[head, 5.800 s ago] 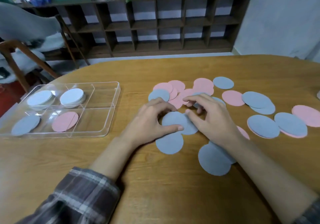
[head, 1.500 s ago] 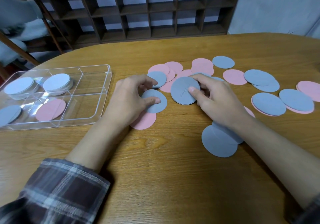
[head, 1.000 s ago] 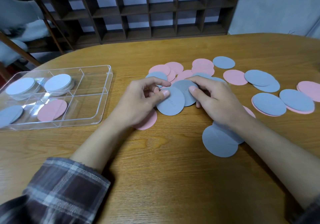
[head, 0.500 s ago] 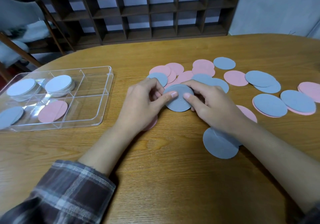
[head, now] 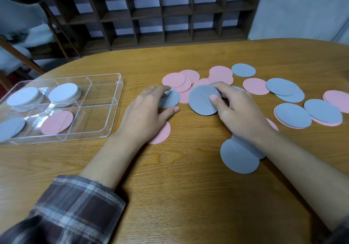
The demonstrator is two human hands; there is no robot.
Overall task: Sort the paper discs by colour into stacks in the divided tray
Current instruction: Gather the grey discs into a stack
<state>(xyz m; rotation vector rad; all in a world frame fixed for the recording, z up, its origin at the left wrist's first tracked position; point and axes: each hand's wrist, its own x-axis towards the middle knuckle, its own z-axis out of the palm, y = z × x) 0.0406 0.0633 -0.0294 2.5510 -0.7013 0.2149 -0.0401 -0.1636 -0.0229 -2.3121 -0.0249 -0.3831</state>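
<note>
Wood-grain table (head: 179,196) fills most of the view, its curved far edge running in front of dark cubby shelving (head: 151,15). Left of the left hand (head: 149,111), with a strip of wood between them, lies the clear divided tray (head: 120,92), two rows of three cells. Pale stacks (head: 63,92) sit in the two far cells furthest from that hand. In front of them are a tray blue disc (head: 11,128) and a tray pink disc (head: 56,122). Loose discs (head: 292,115), matte pink and grey-blue rounds, fan out beyond and to the right of the right hand (head: 239,115), many of them overlapping. Two more blue rounds (head: 238,158) lie partly under the right forearm, and a pink round (head: 160,133) lies under the left wrist. The right hand grips a blue stack (head: 202,100) tilted up on edge, with the thumb pressed on its embossed face and the fingers behind. The left hand curls over a single blue disc (head: 171,98) flat on the wood, fingertips at its far rim and thumb at its near rim. Bare wood runs between the forearms down to a plaid sleeve (head: 75,209).
</note>
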